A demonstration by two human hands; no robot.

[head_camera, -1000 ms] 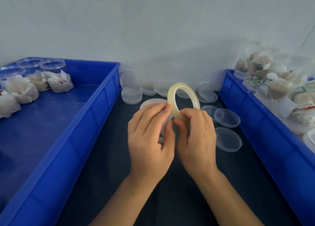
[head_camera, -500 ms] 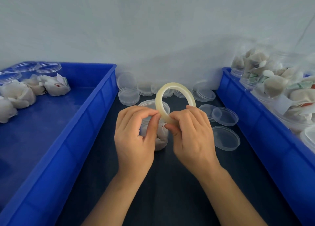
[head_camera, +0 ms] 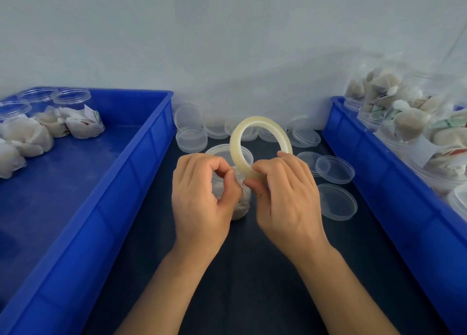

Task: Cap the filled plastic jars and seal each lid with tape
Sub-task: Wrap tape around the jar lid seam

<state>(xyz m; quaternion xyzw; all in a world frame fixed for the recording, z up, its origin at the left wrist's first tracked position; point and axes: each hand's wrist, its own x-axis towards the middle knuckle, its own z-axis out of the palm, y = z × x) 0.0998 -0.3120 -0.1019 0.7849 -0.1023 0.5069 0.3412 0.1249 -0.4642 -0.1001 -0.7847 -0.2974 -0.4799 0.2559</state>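
A pale, translucent roll of tape [head_camera: 236,138] stands upright above the dark table, gripped at its lower edge by my right hand [head_camera: 285,198]. My left hand [head_camera: 202,198] is just left of it, thumb and forefinger pinched together at the roll's lower rim; the tape end itself is too thin to see. Behind and below both hands stands a capped clear jar [head_camera: 228,155] filled with white sachets, mostly hidden by my fingers.
A blue bin [head_camera: 141,157] on the left holds a few capped jars [head_camera: 75,112]. Another blue bin [head_camera: 374,162] on the right is piled with filled jars [head_camera: 409,122]. Several loose clear lids [head_camera: 336,200] lie on the table behind and right of my hands.
My left hand has drawn leftward away from the roll, fingers now pinched. The roll has turned to face me more openly in my right hand.
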